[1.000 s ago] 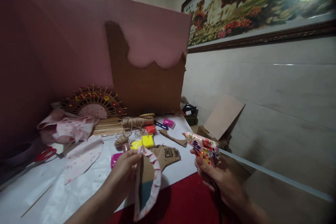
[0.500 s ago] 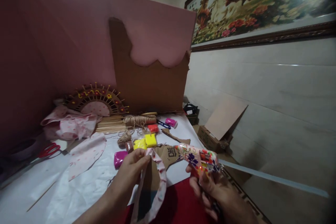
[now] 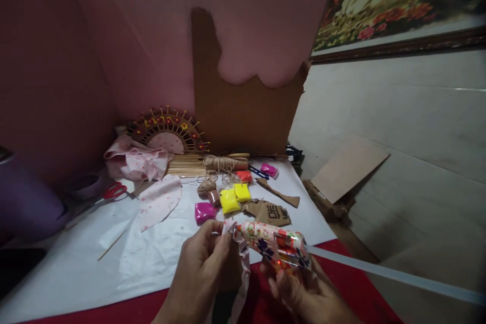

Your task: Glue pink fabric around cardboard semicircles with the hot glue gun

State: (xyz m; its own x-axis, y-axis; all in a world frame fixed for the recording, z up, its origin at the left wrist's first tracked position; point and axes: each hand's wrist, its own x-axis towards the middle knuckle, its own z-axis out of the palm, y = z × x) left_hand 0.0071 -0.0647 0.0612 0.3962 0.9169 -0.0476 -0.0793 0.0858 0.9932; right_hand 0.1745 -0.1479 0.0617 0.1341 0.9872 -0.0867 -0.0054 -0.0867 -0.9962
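Note:
My left hand (image 3: 199, 268) pinches the top of a cardboard piece (image 3: 230, 278) edged with pink-white fabric (image 3: 244, 268); its lower end runs out of view. In my right hand (image 3: 299, 288) is a flower-patterned hot glue gun (image 3: 275, 244), gripped by its handle. A long pale glue stick (image 3: 395, 272) juts from the gun's back end. The gun's orange tip is at the fabric edge beside my left fingertips; whether it touches I cannot tell. Just beyond lie a printed cardboard scrap (image 3: 268, 211), yellow clay packets (image 3: 230, 201) and a magenta packet (image 3: 205, 212).
Farther back are a twine roll (image 3: 226, 163), wooden sticks (image 3: 186, 165), a decorated fan (image 3: 167, 134) and crumpled pink fabric (image 3: 134, 159). Red scissors (image 3: 115, 191) and a cut fabric piece (image 3: 161, 202) lie left. Tall cardboard (image 3: 246, 116) leans against the pink panel behind.
The glue gun's tip has come to the top of the fabric edge by my left fingers. The cardboard piece is turned more edge-on. My view has swung left.

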